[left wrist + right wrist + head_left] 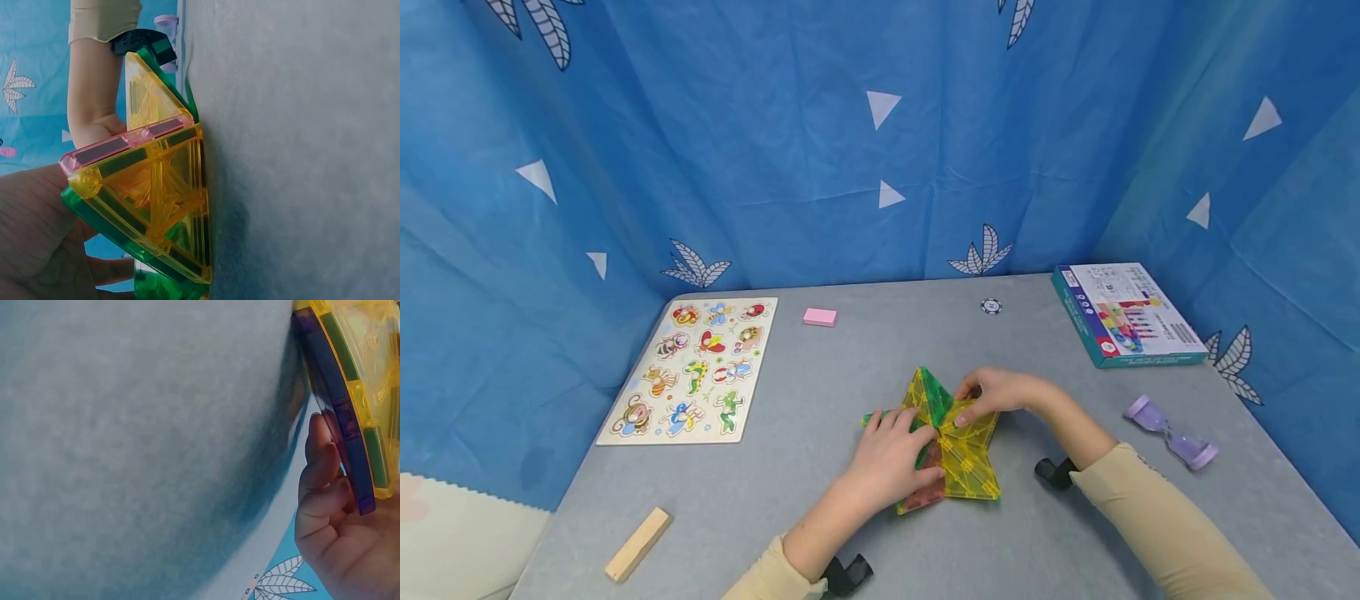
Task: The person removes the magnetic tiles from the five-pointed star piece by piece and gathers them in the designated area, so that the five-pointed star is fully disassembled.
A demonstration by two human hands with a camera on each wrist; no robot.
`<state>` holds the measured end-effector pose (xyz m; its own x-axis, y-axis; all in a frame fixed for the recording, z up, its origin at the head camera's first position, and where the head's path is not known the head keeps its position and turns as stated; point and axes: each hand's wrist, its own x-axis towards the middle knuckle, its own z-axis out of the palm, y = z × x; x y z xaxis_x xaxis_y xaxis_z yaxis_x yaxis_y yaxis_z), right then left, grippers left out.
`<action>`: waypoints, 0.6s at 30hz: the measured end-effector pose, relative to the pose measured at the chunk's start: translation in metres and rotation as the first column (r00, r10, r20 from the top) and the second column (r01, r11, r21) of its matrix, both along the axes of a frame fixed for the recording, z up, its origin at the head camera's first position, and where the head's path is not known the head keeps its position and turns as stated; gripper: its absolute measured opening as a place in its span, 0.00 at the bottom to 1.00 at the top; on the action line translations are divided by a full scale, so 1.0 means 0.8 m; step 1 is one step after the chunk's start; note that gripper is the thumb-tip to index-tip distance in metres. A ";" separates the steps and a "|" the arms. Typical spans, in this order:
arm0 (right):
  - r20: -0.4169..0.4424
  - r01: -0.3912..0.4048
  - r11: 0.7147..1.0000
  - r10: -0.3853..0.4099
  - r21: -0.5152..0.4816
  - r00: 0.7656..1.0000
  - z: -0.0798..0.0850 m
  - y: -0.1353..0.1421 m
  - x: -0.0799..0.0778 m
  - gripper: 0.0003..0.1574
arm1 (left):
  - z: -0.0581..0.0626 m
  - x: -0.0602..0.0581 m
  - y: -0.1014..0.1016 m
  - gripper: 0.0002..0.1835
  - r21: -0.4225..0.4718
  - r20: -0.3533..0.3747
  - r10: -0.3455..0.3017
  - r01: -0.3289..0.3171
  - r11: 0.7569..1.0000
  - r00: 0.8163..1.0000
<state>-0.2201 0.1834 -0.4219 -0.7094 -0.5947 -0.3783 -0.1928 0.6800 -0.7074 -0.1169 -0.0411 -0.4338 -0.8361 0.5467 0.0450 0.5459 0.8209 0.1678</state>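
Observation:
A star-shaped build of see-through magnetic tiles (972, 471) in yellow, green and red lies on the grey table. Over its left side the left hand (886, 460) rests with spread fingers, the thumb by a red tile (922, 498). At the upper right point, the right hand (997, 392) pinches a yellow tile (973, 423) between thumb and fingers. In the right wrist view, curled fingers (325, 481) sit behind a purple-edged tile (340, 406) lying against a yellow one. Up close in the left wrist view, a yellow triangle (162, 187) stands raised. The left fingertips are partly hidden.
An insect peg puzzle (688, 375) and a wooden block (638, 545) lie on the left. A pink block (820, 317) and a poker chip (991, 307) are at the back. Rightward are a game box (1131, 315) and a purple sand timer (1171, 432). Blue curtains (850, 150) enclose the table.

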 end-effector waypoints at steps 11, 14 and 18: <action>-0.041 -0.002 0.999 0.001 -0.035 0.999 -0.007 0.004 0.000 0.28 | 0.003 0.002 0.000 0.23 0.000 -0.007 -0.002 0.002 1.000 1.000; -0.053 0.008 0.999 -0.009 -0.036 0.999 -0.006 0.004 0.000 0.29 | 0.003 0.002 0.001 0.22 0.003 -0.019 -0.003 0.003 1.000 1.000; -0.047 0.017 0.999 -0.020 -0.048 0.999 -0.007 0.003 -0.001 0.30 | 0.002 0.002 0.000 0.22 0.013 -0.021 -0.002 0.002 1.000 1.000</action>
